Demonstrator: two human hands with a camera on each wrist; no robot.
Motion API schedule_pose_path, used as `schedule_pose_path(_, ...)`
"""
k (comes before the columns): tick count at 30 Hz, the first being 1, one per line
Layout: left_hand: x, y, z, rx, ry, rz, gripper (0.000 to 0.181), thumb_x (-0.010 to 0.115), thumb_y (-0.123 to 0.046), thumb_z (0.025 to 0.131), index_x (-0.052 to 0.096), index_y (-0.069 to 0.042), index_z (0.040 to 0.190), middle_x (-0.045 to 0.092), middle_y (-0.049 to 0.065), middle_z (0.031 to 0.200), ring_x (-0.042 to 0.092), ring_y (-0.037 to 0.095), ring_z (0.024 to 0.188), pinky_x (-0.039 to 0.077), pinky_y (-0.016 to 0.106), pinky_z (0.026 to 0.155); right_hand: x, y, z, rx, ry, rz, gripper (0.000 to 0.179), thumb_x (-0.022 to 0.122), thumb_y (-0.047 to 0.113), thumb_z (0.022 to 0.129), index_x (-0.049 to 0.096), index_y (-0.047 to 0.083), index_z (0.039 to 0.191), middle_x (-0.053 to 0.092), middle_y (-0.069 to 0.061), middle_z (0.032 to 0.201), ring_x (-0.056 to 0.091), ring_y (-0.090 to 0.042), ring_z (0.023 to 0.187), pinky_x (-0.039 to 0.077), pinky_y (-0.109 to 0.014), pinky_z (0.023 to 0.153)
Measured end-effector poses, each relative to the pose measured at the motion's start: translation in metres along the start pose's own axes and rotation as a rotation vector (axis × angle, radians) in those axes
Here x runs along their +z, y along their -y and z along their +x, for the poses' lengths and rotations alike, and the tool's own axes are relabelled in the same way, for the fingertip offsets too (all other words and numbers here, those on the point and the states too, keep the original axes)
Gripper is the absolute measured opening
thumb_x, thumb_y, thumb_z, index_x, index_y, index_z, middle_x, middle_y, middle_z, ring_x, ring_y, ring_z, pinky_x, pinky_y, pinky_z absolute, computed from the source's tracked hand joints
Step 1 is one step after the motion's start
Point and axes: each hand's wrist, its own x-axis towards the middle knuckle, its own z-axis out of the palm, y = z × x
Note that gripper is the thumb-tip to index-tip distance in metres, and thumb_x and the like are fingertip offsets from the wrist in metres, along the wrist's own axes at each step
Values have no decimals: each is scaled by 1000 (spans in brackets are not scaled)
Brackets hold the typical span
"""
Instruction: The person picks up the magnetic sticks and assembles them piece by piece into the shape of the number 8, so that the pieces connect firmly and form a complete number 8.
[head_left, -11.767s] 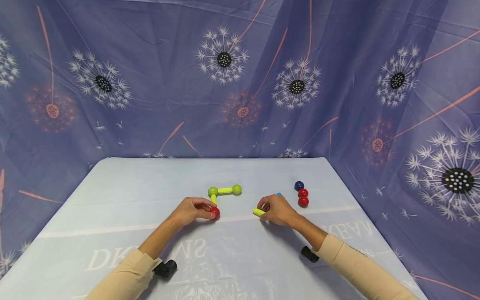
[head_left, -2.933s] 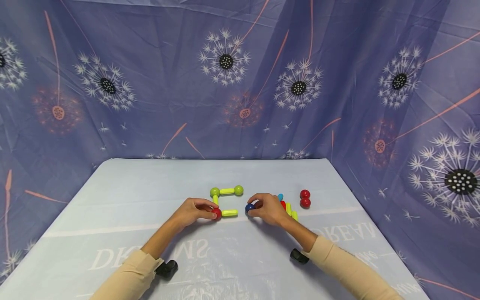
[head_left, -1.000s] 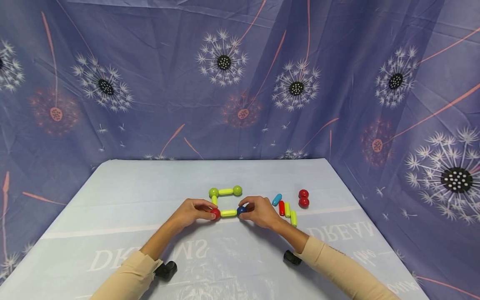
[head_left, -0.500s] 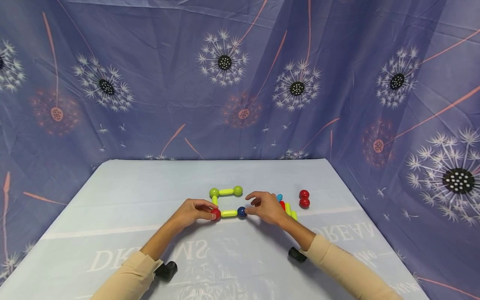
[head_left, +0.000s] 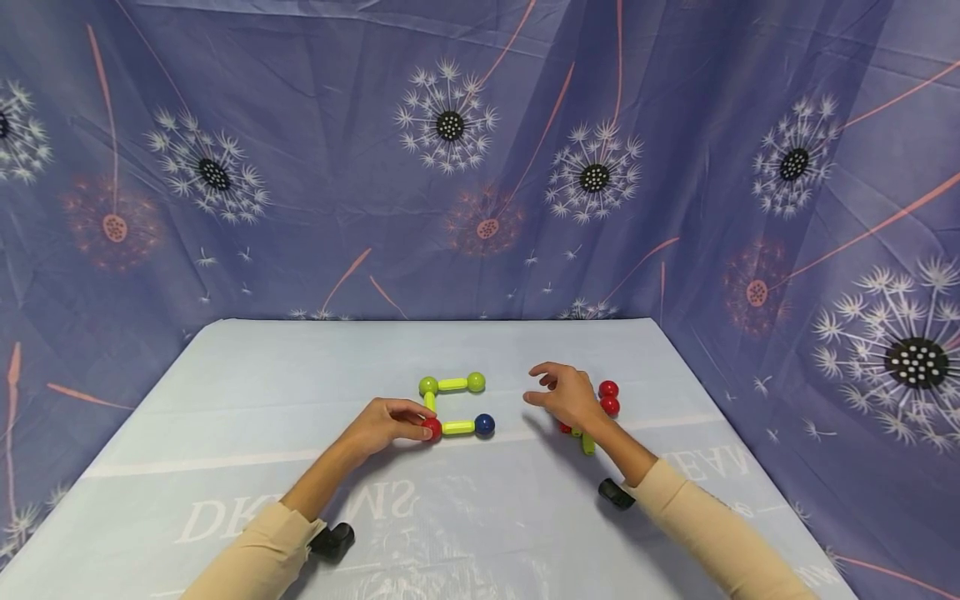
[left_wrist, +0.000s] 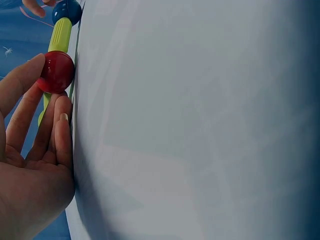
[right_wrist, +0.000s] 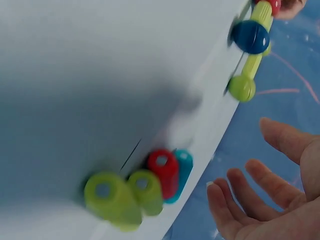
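My left hand pinches a red ball at the near left corner of a C-shaped chain of balls and rods. From that ball a yellow-green rod runs right to a dark blue ball. Behind it, another yellow-green rod leads to a green ball, then a third rod and a second green ball. My right hand hovers right of the chain with parted fingers and nothing between them, partly hiding the loose rods in the head view.
Below the right hand, a red rod, a light blue rod and yellow-green rods lie side by side, with metal discs at their ends. Two red balls sit farther right. A patterned curtain stands behind the white-covered table.
A yellow-green rod and the blue ball have joined the red ball's right side. My right hand has let go of the blue ball and moved right; my left hand stays at the red ball.
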Motion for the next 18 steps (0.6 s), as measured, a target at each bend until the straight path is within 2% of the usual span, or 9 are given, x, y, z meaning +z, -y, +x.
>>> schedule_pose_path(6,0,-1,-1,15,3,-1,37,86,-14,80,76,-3,114,74,10,99,65,16,93,48,31,84,-8,-13,2,16,-30,-35,41,77,28,90,70,7,124,72,-22,115,65,-35,106,53,-51,88)
schedule_pose_path(18,0,-1,-1,18,4,5,36,85,-13,81,76,-3,114,75,11,100,66,16,94,48,30,85,-7,-32,2,39,-47,-68,38,75,23,91,69,2,123,70,-26,115,66,-41,105,56,-50,81)
